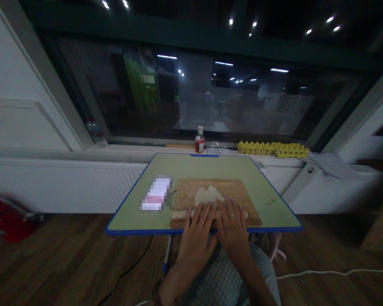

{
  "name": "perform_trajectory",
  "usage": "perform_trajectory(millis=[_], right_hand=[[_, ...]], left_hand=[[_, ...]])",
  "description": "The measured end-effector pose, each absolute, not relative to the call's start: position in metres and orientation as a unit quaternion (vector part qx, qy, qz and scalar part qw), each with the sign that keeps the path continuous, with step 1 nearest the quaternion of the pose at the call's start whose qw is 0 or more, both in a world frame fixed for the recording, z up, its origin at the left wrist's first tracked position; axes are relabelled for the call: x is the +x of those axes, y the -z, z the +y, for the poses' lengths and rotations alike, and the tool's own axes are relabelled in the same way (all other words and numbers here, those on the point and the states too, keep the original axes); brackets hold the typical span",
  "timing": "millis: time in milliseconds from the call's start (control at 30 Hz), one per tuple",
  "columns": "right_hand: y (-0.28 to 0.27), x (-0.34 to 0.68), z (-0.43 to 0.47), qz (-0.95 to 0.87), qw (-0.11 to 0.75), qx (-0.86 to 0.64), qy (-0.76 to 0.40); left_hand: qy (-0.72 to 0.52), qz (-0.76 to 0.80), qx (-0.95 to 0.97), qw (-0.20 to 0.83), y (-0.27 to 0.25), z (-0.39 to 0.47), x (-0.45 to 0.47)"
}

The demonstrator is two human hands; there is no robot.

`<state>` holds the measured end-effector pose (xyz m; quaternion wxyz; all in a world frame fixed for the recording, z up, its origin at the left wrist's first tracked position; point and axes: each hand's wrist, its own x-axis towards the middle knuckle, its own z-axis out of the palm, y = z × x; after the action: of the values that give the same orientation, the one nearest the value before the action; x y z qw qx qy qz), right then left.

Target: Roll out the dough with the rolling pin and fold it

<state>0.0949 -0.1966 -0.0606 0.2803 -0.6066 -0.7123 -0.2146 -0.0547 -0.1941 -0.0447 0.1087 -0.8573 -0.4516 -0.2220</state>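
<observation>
A wooden board (236,187) lies on the small folding table, with a flat, pale piece of dough (206,195) on it. A light rolling pin (178,214) stretches crosswise on the board, just in front of the dough. My left hand (198,233) rests over the pin's middle with its fingers stretched out. Close beside it, my right hand (231,225) also lies flat across the pin, fingers extended and reaching the dough's near edge. Both hands cover the middle of the pin; only its ends show.
A blurred-out bright phone-like object (156,193) lies left of the board on the green table (130,219) with a blue rim. Along the windowsill stand a red-labelled bottle (199,140), a yellow egg tray (271,148) and a clear bottle (96,132). Cables cross the floor.
</observation>
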Motion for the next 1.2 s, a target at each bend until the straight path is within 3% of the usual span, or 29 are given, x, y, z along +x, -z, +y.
perform_trajectory(millis=[767,1200], right_hand=[[0.054,0.082,-0.227,-0.713,0.247,-0.621,0.213],[0.051,0.08,-0.187,-0.696,0.279,-0.635,0.188]], left_hand=[[0.223,-0.442,-0.857,0.143,0.052,-0.192,-0.065],[0.226,-0.455,-0.857,0.086,0.031,-0.161,-0.061]])
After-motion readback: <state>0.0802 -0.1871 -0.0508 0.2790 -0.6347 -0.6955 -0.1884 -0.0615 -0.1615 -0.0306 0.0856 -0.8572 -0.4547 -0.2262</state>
